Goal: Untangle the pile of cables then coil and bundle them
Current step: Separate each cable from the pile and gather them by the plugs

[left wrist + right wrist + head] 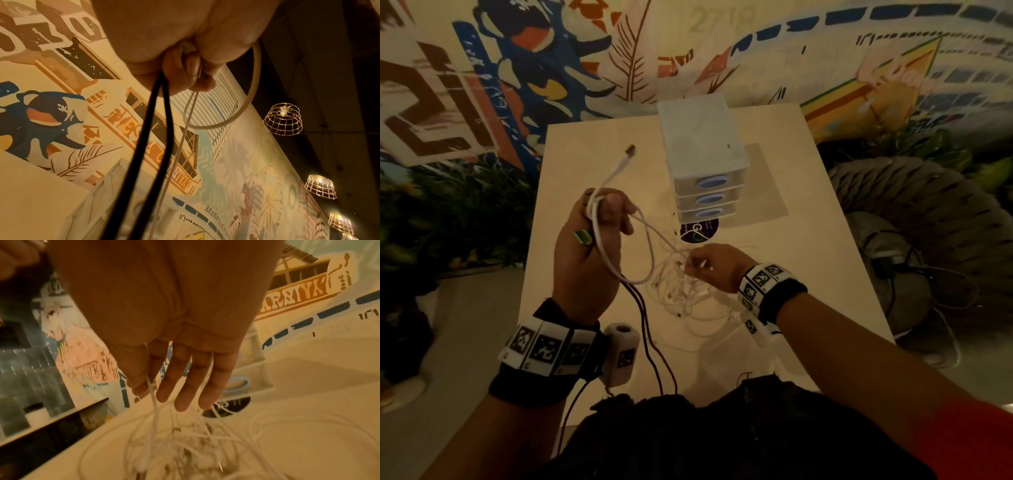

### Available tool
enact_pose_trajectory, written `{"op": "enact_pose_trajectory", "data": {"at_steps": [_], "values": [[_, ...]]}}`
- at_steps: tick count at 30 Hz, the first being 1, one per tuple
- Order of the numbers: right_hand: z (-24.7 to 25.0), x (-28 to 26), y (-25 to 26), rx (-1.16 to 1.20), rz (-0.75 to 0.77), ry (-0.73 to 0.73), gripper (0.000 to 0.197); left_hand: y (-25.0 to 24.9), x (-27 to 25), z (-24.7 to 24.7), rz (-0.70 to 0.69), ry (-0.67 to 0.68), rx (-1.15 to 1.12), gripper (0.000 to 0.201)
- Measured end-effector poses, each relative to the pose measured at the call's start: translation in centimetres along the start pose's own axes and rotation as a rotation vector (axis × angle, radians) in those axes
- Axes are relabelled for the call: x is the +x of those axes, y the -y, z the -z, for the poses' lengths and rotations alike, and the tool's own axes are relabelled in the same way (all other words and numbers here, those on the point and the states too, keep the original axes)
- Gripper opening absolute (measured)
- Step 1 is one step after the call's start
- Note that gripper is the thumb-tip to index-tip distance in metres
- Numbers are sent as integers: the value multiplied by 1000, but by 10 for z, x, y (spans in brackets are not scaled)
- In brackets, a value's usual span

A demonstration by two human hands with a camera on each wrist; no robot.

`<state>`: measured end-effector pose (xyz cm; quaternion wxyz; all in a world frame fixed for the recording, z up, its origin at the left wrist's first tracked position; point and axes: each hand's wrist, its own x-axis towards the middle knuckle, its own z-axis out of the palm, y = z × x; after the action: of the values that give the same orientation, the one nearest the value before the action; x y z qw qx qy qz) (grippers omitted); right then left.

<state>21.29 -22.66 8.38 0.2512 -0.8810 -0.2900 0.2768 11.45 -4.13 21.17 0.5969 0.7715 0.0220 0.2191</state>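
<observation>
My left hand (592, 240) is raised over the pale table (818, 246) and grips a thick white cable (651, 246) in loops. The cable's plug (631, 149) sticks up beyond the hand. Two dark cables (650, 342) hang from the same fist toward my body. The left wrist view shows the fist (185, 73) closed round the dark cables (144, 129) and the white loop (246, 97). My right hand (709, 267) is down in the tangled pile of thin white cables (681, 298). Its fingers (180, 378) point down, with thin strands (153, 395) held between them.
A small white set of drawers (705, 147) with blue handles stands at the back of the table, with a dark round sticker (697, 231) in front of it. A grey woven seat (914, 212) stands to the right and plants (448, 219) to the left. A painted wall lies behind.
</observation>
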Motion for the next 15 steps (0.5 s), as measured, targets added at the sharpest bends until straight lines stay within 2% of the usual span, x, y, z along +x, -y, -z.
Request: {"op": "enact_pose_trajectory", "data": {"at_steps": [3,10,15], "values": [[-12,4,-8,-23,-65,8,21,-8,-1,4,-17,-57,-27,27],[15,5,7,68,-64,-231,22,-6,-4,18,-43,-101,7,28],[46,-9,22,90,7,-329,22,3,-4,27,-18,-156,-5,26]]}}
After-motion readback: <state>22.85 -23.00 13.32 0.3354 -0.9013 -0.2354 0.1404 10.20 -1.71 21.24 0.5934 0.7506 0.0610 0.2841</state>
